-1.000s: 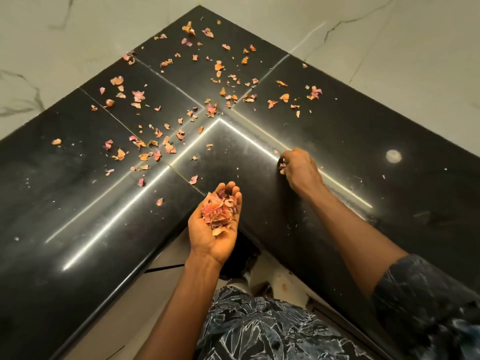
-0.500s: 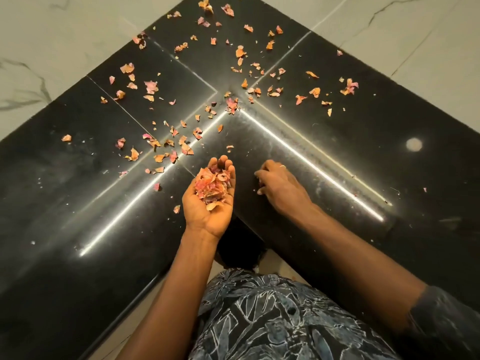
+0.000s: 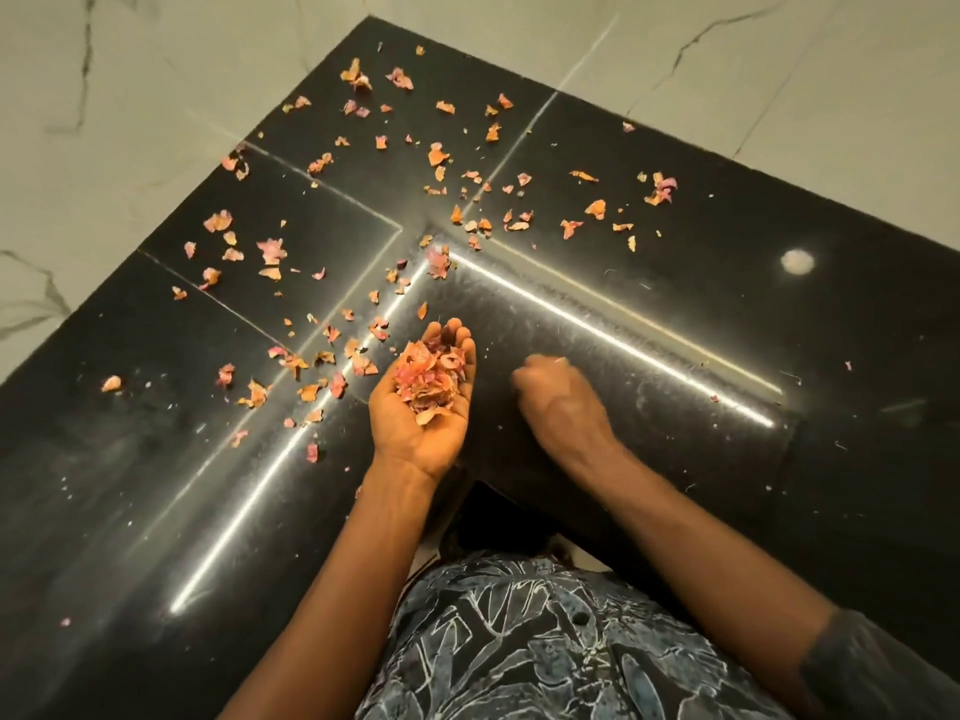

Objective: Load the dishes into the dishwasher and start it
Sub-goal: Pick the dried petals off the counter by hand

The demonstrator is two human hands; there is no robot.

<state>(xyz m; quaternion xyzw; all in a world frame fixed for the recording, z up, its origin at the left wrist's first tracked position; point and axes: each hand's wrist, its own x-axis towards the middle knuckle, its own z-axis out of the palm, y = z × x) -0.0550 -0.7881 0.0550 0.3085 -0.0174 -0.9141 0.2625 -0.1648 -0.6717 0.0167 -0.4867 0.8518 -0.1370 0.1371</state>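
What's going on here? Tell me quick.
A person is gathering scraps off a black counter. The left hand, palm up, carries a heap of them. The right hand is beside it over the counter, fingers curled, too blurred to show whether it holds any. Many more lie scattered toward the corner.

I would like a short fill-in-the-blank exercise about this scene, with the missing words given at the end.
The left hand is turned palm ____.
It holds a pile of peel flakes; more lie scattered on the ____ countertop.
The right hand shows its ____, not its palm.
Missing words: up; black; back.
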